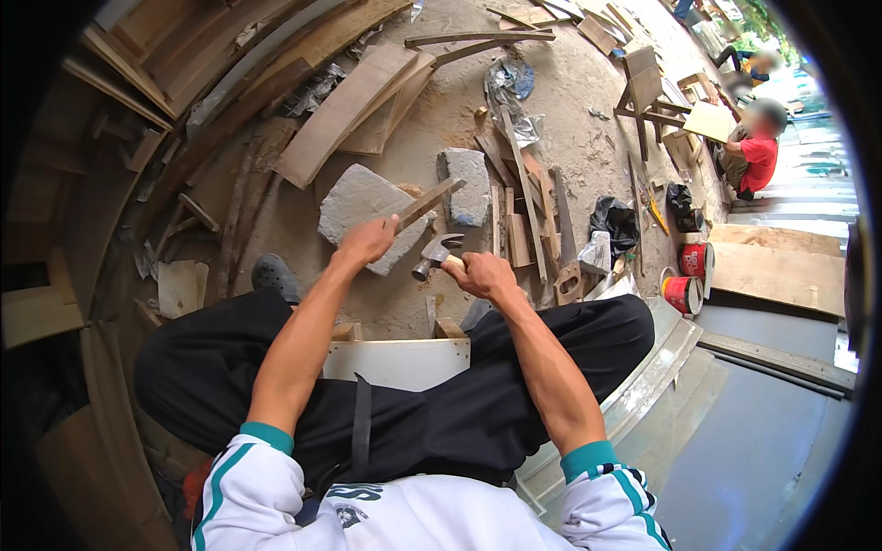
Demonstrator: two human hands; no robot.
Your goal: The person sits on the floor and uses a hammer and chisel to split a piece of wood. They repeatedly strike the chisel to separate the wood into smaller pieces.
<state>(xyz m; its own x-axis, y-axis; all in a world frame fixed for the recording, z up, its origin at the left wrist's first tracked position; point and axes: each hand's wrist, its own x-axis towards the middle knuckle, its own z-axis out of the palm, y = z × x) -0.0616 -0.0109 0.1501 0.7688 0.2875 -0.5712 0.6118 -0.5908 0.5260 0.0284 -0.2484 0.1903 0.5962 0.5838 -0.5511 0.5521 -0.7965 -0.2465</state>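
Note:
My left hand (368, 241) is closed around the near end of a short wooden strip (428, 203). The strip slants up to the right over a rough grey concrete slab (360, 204), its far end by a smaller concrete block (466, 174). I cannot tell whether the wood touches the slab. In my right hand (487, 275) is a claw hammer (432, 257), gripped by its pale handle close to the metal head. The head hangs just right of the strip, apart from it. A white wooden piece (395, 359) with wood blocks at its top corners lies between my legs.
A handsaw (568, 283) and narrow wood offcuts (520, 241) lie right of the blocks. Wide boards (344, 115) rest at the upper left. Two paint cans (682, 294) and glass sheets (634, 404) are at right. A person in red (759, 163) sits farther off.

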